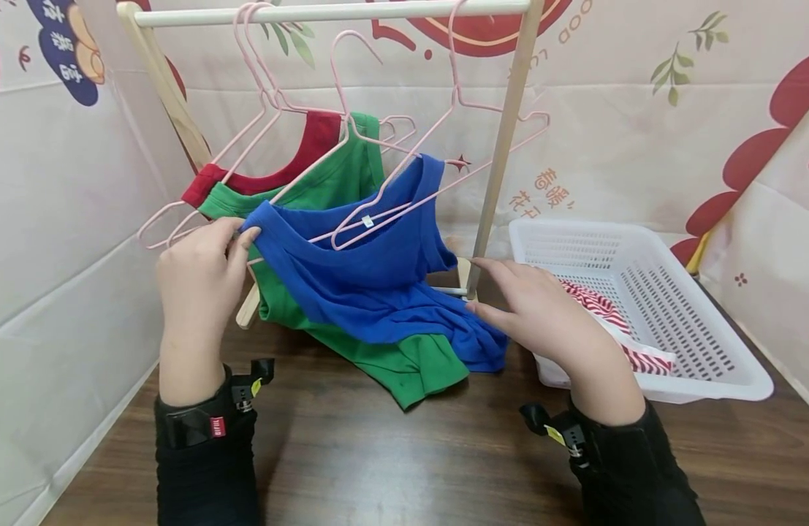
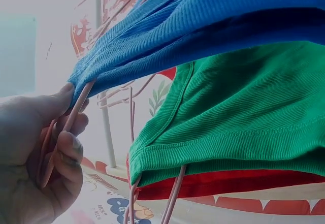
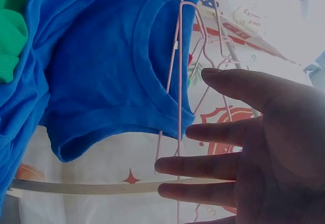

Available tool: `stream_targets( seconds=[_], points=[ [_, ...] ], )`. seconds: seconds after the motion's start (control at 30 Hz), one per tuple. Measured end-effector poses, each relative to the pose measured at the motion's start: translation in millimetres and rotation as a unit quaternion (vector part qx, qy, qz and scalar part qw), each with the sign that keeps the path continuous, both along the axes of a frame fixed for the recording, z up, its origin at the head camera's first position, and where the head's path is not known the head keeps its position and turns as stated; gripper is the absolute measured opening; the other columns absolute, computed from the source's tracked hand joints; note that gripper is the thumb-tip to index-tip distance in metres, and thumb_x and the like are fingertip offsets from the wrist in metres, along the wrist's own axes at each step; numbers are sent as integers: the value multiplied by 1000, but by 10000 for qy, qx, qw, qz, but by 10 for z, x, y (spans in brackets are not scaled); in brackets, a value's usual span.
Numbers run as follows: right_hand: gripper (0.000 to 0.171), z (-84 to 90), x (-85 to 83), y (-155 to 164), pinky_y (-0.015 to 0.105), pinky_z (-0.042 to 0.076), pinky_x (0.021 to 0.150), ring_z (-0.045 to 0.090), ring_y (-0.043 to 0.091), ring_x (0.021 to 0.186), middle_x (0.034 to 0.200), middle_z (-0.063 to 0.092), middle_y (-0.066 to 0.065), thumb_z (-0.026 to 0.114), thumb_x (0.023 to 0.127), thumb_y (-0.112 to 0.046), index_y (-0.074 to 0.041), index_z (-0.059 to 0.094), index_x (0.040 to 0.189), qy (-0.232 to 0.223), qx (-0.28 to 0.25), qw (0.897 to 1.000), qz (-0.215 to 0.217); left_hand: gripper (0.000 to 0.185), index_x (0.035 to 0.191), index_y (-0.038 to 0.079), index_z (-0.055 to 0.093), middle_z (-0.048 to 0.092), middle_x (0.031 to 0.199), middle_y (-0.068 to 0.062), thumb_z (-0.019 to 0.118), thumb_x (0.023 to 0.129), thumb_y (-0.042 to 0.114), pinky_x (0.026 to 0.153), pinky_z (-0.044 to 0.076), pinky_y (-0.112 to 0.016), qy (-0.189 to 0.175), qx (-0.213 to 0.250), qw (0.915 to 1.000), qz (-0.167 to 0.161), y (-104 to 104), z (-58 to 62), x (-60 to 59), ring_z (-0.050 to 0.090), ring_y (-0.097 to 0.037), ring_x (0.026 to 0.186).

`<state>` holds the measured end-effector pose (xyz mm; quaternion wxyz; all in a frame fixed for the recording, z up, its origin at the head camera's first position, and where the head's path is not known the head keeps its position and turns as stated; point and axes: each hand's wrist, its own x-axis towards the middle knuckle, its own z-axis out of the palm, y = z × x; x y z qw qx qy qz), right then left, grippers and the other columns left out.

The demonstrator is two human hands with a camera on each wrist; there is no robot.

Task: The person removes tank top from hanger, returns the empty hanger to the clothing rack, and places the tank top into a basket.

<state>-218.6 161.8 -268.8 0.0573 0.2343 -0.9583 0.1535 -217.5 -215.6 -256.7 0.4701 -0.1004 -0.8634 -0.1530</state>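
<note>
A blue tank top (image 1: 371, 277) hangs slanted on a pink hanger (image 1: 341, 88), its hem draped low to the right. My left hand (image 1: 196, 285) pinches its left shoulder strap, and in the left wrist view the hanger's end loop (image 2: 76, 107) passes by the curled fingers. Beside the top's right side is my right hand (image 1: 552, 314), its fingers (image 3: 203, 165) straight and holding nothing. Another pink hanger (image 1: 453, 80) crosses in front of the blue neckline. Behind hang a green top (image 1: 351, 157) and a red top (image 1: 321, 139) on pink hangers.
A rack with a white rail (image 1: 338, 12) and wooden posts (image 1: 503, 146) holds the hangers. A white perforated basket (image 1: 726, 351) with a red-and-white striped cloth (image 1: 598, 303) stands at right on the brown table (image 1: 378, 467). Printed fabric (image 1: 69, 204) encloses the sides.
</note>
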Motion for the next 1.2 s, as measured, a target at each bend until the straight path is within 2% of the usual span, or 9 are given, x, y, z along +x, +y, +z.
stream_targets(
  seconds=[0.27, 0.4, 0.6, 0.8, 1.0, 1.2],
  points=[
    [64, -15, -54, 16, 57, 34, 103, 47, 39, 126, 137, 52, 20, 56, 96, -45, -7, 40, 146, 64, 32, 10000, 18, 27, 102, -3, 70, 49, 61, -13, 65, 94, 22, 54, 30, -37, -261, 222, 9988, -362, -88, -13, -38, 44, -27, 55],
    [64, -6, -66, 27, 57, 34, 103, 47, 39, 125, 137, 52, 20, 56, 97, -45, -6, 40, 146, 65, 6, 10000, 18, 27, 104, -1, 71, 49, 63, -12, 63, 96, 23, 57, 30, -35, -732, 581, 9942, -524, -153, -15, -46, 46, -26, 57],
    [64, 16, -61, 38, 58, 32, 104, 45, 39, 127, 140, 50, 19, 55, 97, -44, -7, 38, 147, 67, -53, 10000, -8, 29, 107, 2, 70, 59, 69, -9, 60, 98, 28, 54, 38, -29, -1569, 984, 9811, -559, -235, -8, -44, 53, -22, 56],
    [64, 27, -62, 43, 59, 29, 106, 42, 39, 130, 142, 47, 19, 55, 97, -44, -7, 38, 147, 69, -81, 9999, -41, 31, 106, 3, 70, 60, 70, -9, 58, 99, 31, 52, 41, -27, -2141, 1278, 9645, -868, -329, -20, -81, 53, -22, 53],
    [66, 24, -55, 51, 59, 28, 106, 41, 39, 131, 142, 47, 20, 54, 97, -46, -6, 38, 147, 117, -95, 9998, -141, 32, 110, 3, 68, 59, 68, -9, 57, 99, 31, 50, 41, -27, -2625, 1507, 9456, -1196, -429, -74, -126, 53, -19, 51],
    [63, 11, -57, 43, 59, 28, 106, 40, 39, 131, 140, 48, 20, 56, 97, -43, -5, 41, 145, 334, -192, 9992, -134, 35, 111, 2, 68, 60, 71, -9, 57, 99, 34, 52, 42, -28, -2933, 1502, 9336, -1407, -488, -94, -143, 55, -20, 53]
  ],
)
